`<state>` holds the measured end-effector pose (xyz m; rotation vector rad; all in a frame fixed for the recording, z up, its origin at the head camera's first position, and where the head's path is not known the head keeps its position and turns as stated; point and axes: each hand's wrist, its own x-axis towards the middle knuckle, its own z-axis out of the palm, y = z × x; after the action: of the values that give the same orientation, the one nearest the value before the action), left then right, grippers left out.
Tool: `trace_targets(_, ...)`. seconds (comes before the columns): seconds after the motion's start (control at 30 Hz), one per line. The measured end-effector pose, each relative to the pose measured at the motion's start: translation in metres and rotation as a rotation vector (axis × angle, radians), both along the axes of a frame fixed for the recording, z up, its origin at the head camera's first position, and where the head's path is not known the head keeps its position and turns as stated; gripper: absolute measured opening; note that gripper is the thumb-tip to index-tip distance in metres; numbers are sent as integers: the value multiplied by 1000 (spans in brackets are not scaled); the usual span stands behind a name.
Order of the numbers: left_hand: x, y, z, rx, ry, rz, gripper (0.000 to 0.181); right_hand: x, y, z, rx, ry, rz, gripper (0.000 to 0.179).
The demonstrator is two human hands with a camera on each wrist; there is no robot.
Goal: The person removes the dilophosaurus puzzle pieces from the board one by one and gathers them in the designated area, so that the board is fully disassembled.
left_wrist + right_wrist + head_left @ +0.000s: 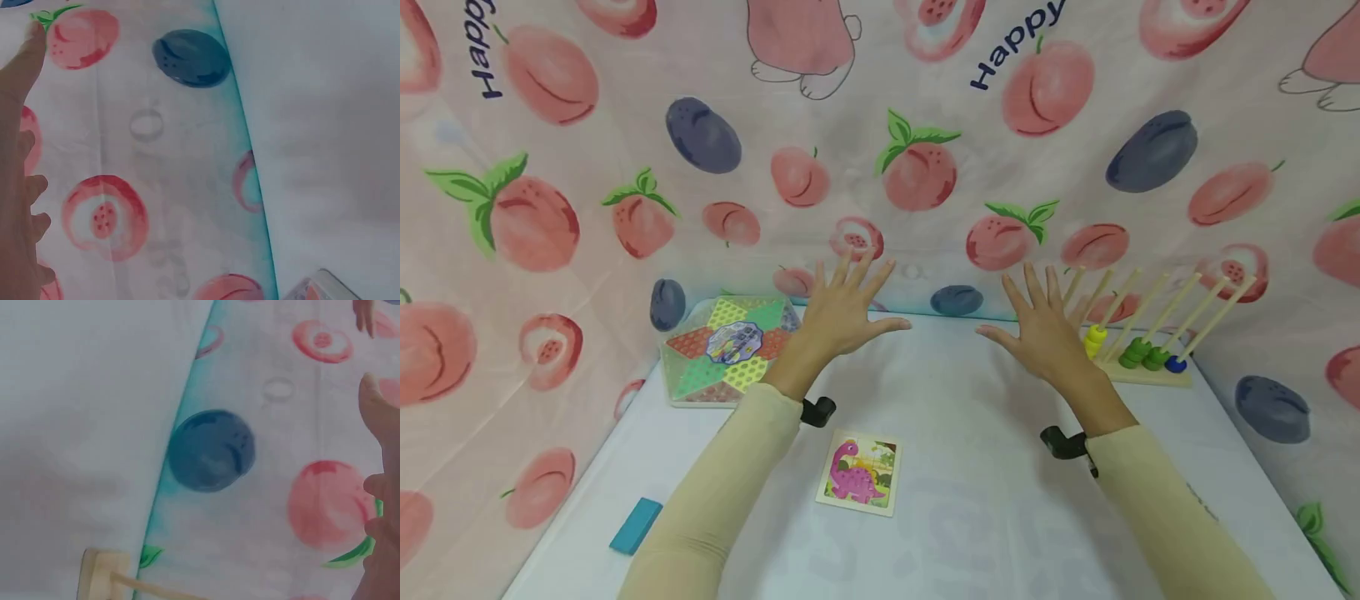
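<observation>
My left hand [842, 312] is held up over the far part of the white table, fingers straight and spread, holding nothing. Beside it on the left lies a clear-lidded box [700, 383] with a patterned triangle design and a round label. My right hand [1041, 333] is raised likewise, its fingers spread and nothing in them. Just behind and right of it stands a wooden peg stand [1150, 373] with slanted rods and yellow, green and blue beads. A square dinosaur picture puzzle [859, 473] lies flat on the table, nearer to me than both hands.
A blue rectangular block [636, 527] lies near the table's left edge. A fruit-printed curtain [917, 100] hangs behind the white table [955, 533] and along both sides. Dark wrist cameras [1063, 443] are strapped at both wrists.
</observation>
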<state>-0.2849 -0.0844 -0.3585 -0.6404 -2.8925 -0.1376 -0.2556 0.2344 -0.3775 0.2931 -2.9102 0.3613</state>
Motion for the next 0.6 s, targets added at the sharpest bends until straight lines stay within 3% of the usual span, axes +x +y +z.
trace_targets(0.2,19,-8,6,48,27,-6,98,20,-15,8,-48,160,73,88)
trace_targets(0.33,29,-15,9,59,51,0,97,27,-27,13,-72,202,121,86)
trace_targets(0.47,40,-24,8,130,65,-5,96,32,-43,12,-133,186,198,82)
trace_targets(0.6,59,-34,0,214,72,-6,95,40,-63,2,-250,106,308,77)
